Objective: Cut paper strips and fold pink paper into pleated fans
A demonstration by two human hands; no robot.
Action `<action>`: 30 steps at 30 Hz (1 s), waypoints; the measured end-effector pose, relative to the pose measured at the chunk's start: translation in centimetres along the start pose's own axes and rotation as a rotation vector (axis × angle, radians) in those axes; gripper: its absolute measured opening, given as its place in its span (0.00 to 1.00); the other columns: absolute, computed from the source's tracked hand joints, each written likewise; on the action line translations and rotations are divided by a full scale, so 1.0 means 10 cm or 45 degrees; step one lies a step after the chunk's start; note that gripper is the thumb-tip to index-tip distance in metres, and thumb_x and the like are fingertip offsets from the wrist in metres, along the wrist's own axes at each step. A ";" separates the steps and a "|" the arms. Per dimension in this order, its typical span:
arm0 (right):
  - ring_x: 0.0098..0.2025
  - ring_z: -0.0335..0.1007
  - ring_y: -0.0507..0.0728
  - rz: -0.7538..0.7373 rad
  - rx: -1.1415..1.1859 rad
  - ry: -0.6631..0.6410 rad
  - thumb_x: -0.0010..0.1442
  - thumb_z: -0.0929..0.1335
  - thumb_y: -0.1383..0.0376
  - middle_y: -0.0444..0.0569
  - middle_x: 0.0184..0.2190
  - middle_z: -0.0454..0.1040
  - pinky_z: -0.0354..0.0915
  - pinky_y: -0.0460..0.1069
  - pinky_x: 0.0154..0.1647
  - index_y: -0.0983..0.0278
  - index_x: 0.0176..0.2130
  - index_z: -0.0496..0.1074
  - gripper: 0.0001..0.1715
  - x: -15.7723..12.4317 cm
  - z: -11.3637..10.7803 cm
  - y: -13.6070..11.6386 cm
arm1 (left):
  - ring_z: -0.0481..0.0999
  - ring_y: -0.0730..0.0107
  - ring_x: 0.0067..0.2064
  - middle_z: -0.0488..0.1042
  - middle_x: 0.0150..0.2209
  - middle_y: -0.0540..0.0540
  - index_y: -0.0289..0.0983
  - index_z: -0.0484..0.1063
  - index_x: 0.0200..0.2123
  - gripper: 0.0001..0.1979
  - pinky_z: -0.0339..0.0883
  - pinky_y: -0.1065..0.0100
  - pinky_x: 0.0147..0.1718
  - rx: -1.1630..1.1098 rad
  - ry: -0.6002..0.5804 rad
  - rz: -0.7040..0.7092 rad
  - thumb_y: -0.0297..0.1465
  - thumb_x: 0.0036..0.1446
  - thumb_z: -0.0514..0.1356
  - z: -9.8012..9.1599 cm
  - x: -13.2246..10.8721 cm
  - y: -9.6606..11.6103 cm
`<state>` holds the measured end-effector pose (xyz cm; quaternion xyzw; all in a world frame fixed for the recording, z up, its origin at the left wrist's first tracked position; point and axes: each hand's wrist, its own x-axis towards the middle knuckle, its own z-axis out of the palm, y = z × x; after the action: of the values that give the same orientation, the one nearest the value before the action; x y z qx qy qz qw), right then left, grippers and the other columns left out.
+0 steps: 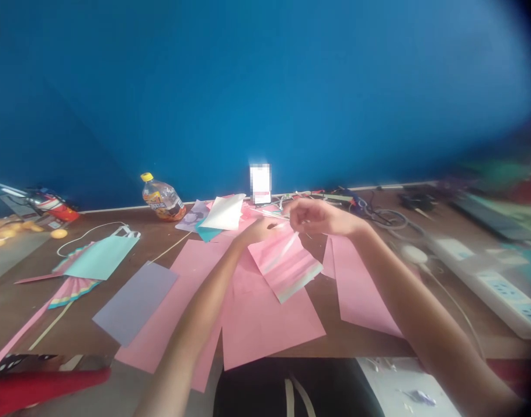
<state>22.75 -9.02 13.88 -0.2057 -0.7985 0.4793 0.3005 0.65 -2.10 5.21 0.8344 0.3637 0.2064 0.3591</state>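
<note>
A small pink paper with pale bands lies tilted over larger pink sheets, one corner pointing toward me. My left hand is closed on its far left edge, though the fingertips are partly hidden. Just above the paper's far edge, my right hand has its fingers curled into a pinch. Blur hides what, if anything, is between those fingers. Another pink sheet lies under my right forearm, and a lavender sheet lies left of my left arm.
Behind my hands stands a phone against the blue wall. A yellow-capped bottle, a white sheet and a mint paper beside a pleated pink fan are on the left. A white power strip and cables lie right.
</note>
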 end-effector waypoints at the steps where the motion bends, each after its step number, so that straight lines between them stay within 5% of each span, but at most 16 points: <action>1: 0.34 0.68 0.52 0.035 -0.079 -0.030 0.59 0.68 0.65 0.47 0.34 0.72 0.64 0.49 0.35 0.61 0.57 0.64 0.26 0.01 0.00 0.00 | 0.65 0.72 0.28 0.66 0.25 0.51 0.35 0.68 0.28 0.11 0.58 0.69 0.30 -0.003 0.004 0.031 0.37 0.56 0.56 -0.02 0.00 0.03; 6: 0.37 0.70 0.55 0.150 -0.479 0.159 0.59 0.65 0.67 0.48 0.35 0.75 0.65 0.50 0.37 0.60 0.65 0.54 0.37 0.03 -0.01 0.02 | 0.70 0.72 0.31 0.71 0.31 0.50 0.39 0.64 0.49 0.17 0.62 0.70 0.32 -0.256 0.120 0.136 0.37 0.58 0.56 -0.14 -0.04 0.33; 12: 0.38 0.72 0.57 0.212 -0.590 0.395 0.59 0.65 0.64 0.51 0.39 0.77 0.68 0.51 0.39 0.61 0.66 0.51 0.39 0.01 0.00 -0.08 | 0.73 0.66 0.41 0.75 0.40 0.44 0.36 0.73 0.39 0.14 0.63 0.65 0.41 -0.174 0.199 0.209 0.40 0.60 0.55 -0.18 -0.08 0.61; 18: 0.38 0.73 0.57 0.230 -0.659 0.467 0.58 0.65 0.65 0.50 0.39 0.78 0.68 0.51 0.38 0.61 0.65 0.53 0.39 0.03 0.06 -0.16 | 0.70 0.69 0.35 0.74 0.33 0.46 0.36 0.75 0.35 0.18 0.60 0.67 0.34 -0.155 0.200 0.204 0.44 0.61 0.53 -0.15 -0.12 0.73; 23: 0.36 0.73 0.56 0.195 -0.681 0.534 0.58 0.65 0.64 0.52 0.43 0.76 0.67 0.50 0.35 0.60 0.62 0.59 0.33 0.05 0.09 -0.17 | 0.67 0.71 0.31 0.71 0.29 0.48 0.35 0.73 0.31 0.17 0.57 0.68 0.31 -0.111 0.279 0.194 0.43 0.59 0.56 -0.20 -0.13 0.77; 28: 0.34 0.69 0.54 0.156 -0.762 0.887 0.58 0.66 0.60 0.55 0.47 0.73 0.63 0.48 0.31 0.64 0.53 0.69 0.23 0.06 0.06 -0.15 | 0.70 0.69 0.36 0.73 0.33 0.47 0.35 0.72 0.32 0.17 0.60 0.67 0.37 -0.218 0.288 0.227 0.44 0.59 0.56 -0.31 -0.18 0.79; 30: 0.32 0.67 0.54 0.231 -0.677 0.820 0.59 0.66 0.56 0.53 0.41 0.75 0.61 0.47 0.30 0.65 0.46 0.72 0.19 0.07 0.07 -0.13 | 0.71 0.68 0.38 0.74 0.35 0.46 0.35 0.73 0.34 0.18 0.61 0.67 0.39 -0.241 0.276 0.242 0.44 0.60 0.55 -0.33 -0.18 0.79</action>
<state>21.74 -9.59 15.01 -0.4846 -0.7383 0.1925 0.4279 1.11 -5.76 13.10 0.8003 0.2986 0.3617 0.3735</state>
